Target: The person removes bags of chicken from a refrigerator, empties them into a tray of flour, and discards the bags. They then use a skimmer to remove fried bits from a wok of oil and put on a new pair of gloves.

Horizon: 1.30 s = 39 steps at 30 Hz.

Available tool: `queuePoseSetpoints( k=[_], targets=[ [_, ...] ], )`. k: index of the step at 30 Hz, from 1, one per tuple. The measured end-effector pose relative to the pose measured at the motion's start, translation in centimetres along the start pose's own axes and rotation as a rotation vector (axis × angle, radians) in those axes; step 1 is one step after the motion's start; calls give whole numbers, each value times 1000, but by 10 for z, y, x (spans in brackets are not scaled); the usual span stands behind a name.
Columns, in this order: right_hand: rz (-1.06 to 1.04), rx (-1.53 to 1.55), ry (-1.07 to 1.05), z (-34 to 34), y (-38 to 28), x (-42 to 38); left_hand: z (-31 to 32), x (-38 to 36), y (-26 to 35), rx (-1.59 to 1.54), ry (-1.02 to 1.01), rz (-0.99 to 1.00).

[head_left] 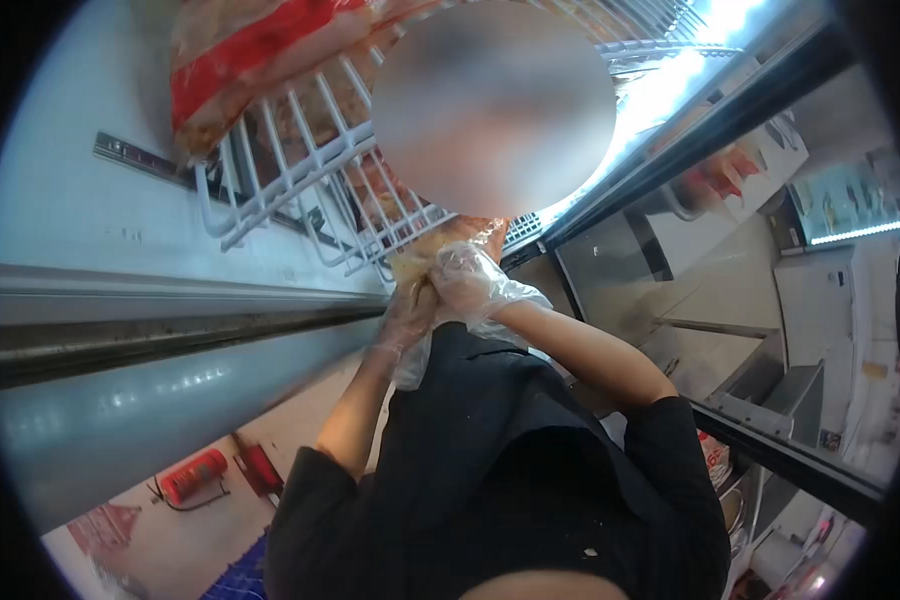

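Both hands wear clear plastic gloves and are close together in front of the chest, just below a white wire shelf. My left hand [408, 312] is closed at the lower edge of a clear plastic bag [416, 262] with pale yellowish contents. Right beside it, my right hand [465, 280] has its fingers curled onto the same bag. Reddish packed food [488, 236] shows just above my right hand. A large blurred oval hides what lies above the hands.
The wire shelf [320, 160] holds a large red-and-clear food package [260, 70]. Dark-framed glass doors [705, 130] stand on the right, with metal counters behind. A fire extinguisher [192, 476] is at lower left, near a blue crate [242, 575].
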State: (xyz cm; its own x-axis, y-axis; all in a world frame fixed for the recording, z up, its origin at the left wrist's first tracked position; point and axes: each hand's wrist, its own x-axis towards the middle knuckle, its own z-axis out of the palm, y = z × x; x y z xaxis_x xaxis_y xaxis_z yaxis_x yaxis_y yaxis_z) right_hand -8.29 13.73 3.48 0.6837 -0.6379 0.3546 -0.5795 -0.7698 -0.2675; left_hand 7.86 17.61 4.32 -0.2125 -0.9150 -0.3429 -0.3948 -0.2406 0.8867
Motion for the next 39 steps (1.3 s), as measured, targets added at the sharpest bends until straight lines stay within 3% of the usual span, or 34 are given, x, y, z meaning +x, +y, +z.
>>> queuePoseSetpoints(
  k=[2, 3, 5, 7, 8, 11, 13, 14, 16, 17, 18, 19, 21, 22, 26, 28, 29, 31, 33, 34, 35, 37, 39],
  targets=[
    [36, 69, 84, 11, -2, -2, 11, 13, -38, 308, 230, 554],
    [80, 118, 193, 15, 0, -1, 12, 19, -37, 299, 236, 546],
    [166, 24, 60, 22, -7, -6, 19, 22, -30, 224, 374, 525],
    [228, -296, 31, 25, -18, -15, 10, 9, -9, 319, 298, 441],
    [222, -281, 8, 27, -24, -20, 11, 7, -10, 319, 297, 420],
    [746, 582, 438, 30, -20, -15, 13, -2, -16, 307, 317, 381],
    [1186, 1118, 561, -44, -4, 10, 10, -3, -38, 182, 359, 376],
    [1051, 1136, 423, -62, 15, 2, 11, 9, -79, 124, 269, 260],
    [764, 1064, 224, -85, 25, 1, 1, -7, -33, 139, 228, 296],
    [770, 1063, 233, -95, 14, 5, -3, -12, -16, 149, 189, 328],
    [619, 858, 94, -105, -4, 10, -5, -8, -21, 212, 116, 476],
    [470, 651, -41, -109, -18, 13, -5, -5, -10, 211, 108, 484],
    [397, 337, -148, -90, -31, 7, -6, -4, 21, 121, 53, 432],
    [423, 448, -17, -82, -35, 4, -9, -9, 34, 186, 29, 345],
    [426, 321, -63, -49, -30, -9, -5, 4, -15, 276, -24, 419],
    [511, 346, -48, -45, -34, -8, -4, 2, -17, 1106, 195, 878],
    [588, 372, -39, -43, -38, -8, -2, 2, -18, 1108, 178, 885],
    [603, 410, 21, -27, -33, -13, -2, 0, 16, 241, -5, 381],
    [608, 474, -30, -22, -25, -16, 1, 2, 6, 306, 43, 429],
    [481, 399, 36, -9, -18, -19, 1, 3, 5, 363, 108, 475],
    [486, 400, 39, 1, -17, -25, 2, 4, 5, 365, 102, 476],
    [450, 364, 251, 0, -18, -24, 3, 7, 11, 222, 122, 479],
    [553, 443, 133, -11, -11, -19, 3, 4, 11, 133, 80, 415]
  ],
)
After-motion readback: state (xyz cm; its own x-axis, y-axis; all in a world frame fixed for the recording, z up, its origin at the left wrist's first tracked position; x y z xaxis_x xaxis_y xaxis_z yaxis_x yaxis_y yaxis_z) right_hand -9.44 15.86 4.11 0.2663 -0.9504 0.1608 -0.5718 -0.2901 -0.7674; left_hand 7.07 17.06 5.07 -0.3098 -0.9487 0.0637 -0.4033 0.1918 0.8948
